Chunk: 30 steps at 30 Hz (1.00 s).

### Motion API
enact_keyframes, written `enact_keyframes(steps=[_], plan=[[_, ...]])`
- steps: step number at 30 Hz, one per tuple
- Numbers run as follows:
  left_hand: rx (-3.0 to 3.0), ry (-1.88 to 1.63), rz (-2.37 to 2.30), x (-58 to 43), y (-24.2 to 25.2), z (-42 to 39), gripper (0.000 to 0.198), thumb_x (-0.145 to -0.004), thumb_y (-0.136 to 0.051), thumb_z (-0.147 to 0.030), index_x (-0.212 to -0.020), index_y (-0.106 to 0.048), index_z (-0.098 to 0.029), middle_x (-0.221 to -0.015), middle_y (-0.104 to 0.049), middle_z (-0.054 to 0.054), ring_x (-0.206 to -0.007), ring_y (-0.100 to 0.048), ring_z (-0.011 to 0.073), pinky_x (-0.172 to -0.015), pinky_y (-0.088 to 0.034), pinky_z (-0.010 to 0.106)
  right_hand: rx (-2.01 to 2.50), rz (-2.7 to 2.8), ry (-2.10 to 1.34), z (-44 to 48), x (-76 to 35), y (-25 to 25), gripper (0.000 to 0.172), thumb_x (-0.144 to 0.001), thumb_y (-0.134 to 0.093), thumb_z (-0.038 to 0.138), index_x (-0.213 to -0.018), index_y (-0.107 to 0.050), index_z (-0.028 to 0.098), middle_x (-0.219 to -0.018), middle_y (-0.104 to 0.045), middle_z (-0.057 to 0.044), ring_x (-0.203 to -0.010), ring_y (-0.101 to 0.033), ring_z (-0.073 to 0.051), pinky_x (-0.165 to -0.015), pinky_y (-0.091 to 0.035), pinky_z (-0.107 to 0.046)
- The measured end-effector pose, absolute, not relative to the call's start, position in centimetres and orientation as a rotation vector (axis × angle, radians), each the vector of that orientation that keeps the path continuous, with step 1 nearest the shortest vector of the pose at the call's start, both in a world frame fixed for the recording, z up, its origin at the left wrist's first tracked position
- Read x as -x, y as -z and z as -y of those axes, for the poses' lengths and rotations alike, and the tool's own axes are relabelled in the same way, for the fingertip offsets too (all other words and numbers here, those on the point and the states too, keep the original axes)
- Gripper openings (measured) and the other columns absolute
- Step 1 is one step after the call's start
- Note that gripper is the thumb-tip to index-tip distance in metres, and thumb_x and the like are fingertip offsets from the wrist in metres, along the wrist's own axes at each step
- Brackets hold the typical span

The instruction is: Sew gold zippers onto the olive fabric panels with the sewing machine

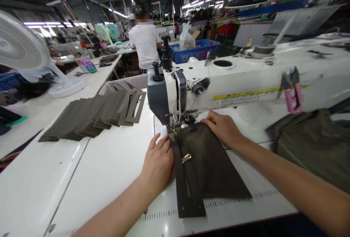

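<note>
A dark olive fabric piece (216, 167) with a gold zipper (186, 173) lies on the white table under the needle area of a white sewing machine (246, 80). My left hand (160, 162) rests flat on the fabric's left edge, fingers stretched toward the presser foot (175, 125). My right hand (222, 127) lies flat on the fabric's upper right part, just right of the needle. Neither hand grips anything.
A fanned stack of olive frame-shaped pieces (93, 115) lies to the left. More olive fabric (314, 142) is heaped at the right. Pink snips (293, 91) hang on the machine. A white fan (24, 53) stands far left; a person in white (144, 43) stands behind, near a blue basket (197, 51).
</note>
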<state>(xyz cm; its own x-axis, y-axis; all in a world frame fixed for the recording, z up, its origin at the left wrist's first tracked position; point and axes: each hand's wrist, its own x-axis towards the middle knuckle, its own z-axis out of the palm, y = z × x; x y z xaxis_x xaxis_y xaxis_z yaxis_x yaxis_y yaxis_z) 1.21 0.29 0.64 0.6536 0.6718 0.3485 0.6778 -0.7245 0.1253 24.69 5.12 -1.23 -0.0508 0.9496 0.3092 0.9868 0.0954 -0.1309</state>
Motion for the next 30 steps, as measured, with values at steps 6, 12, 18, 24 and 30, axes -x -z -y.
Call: enact_keyframes(steps=[6, 12, 18, 24, 30], plan=[[2.830, 0.596, 1.239, -1.2, -0.6, 0.0, 0.033, -0.065, -0.048, -0.010, -0.096, -0.059, -0.013, -0.107, -0.061, 0.013, -0.113, -0.048, 0.0281, -0.101, -0.029, 0.050, 1.889, 2.088, 0.274, -4.7, -24.0, 0.1, 0.018, -0.086, -0.050, 0.026, -0.073, -0.059, 0.017, -0.069, -0.064, -0.007, -0.069, -0.059, -0.024, -0.060, -0.038, -0.032], [2.745, 0.760, 1.390, -0.8, -0.2, 0.3, 0.031, -0.069, -0.048, -0.009, -0.099, -0.052, -0.008, -0.105, -0.056, 0.017, -0.104, -0.052, 0.0267, -0.096, -0.038, 0.050, 1.294, 2.299, 0.252, -1.2, -19.4, -0.3, 0.023, -0.088, -0.041, 0.020, -0.097, -0.061, 0.011, -0.100, -0.062, -0.014, -0.097, -0.055, -0.025, -0.086, -0.043, -0.039], [2.841, 0.812, 1.133, -0.3, 1.0, -0.7, 0.033, -0.078, -0.044, -0.009, -0.110, -0.052, -0.011, -0.119, -0.054, 0.016, -0.114, -0.049, 0.0254, -0.098, -0.040, 0.048, 1.038, 2.316, -0.030, -1.1, -18.6, 1.8, 0.036, -0.087, -0.035, 0.012, -0.118, -0.051, 0.005, -0.118, -0.055, -0.017, -0.114, -0.049, -0.024, -0.095, -0.043, -0.040], [2.878, 0.713, 0.962, -0.5, 0.7, -1.3, 0.032, -0.078, -0.041, -0.007, -0.104, -0.059, -0.010, -0.116, -0.058, 0.018, -0.111, -0.052, 0.0265, -0.095, -0.045, 0.046, 0.992, 2.332, -0.098, -1.8, -19.5, 1.7, 0.034, -0.087, -0.035, 0.014, -0.113, -0.055, 0.005, -0.117, -0.057, -0.017, -0.113, -0.050, -0.023, -0.095, -0.044, -0.040], [2.910, 0.686, 0.923, -0.7, 0.5, -1.4, 0.032, -0.078, -0.042, -0.008, -0.106, -0.058, -0.008, -0.117, -0.057, 0.019, -0.112, -0.052, 0.0268, -0.096, -0.043, 0.047, 1.016, 2.320, -0.135, -1.8, -19.5, 2.0, 0.034, -0.088, -0.036, 0.015, -0.116, -0.053, 0.008, -0.119, -0.055, -0.016, -0.116, -0.048, -0.022, -0.097, -0.042, -0.041]])
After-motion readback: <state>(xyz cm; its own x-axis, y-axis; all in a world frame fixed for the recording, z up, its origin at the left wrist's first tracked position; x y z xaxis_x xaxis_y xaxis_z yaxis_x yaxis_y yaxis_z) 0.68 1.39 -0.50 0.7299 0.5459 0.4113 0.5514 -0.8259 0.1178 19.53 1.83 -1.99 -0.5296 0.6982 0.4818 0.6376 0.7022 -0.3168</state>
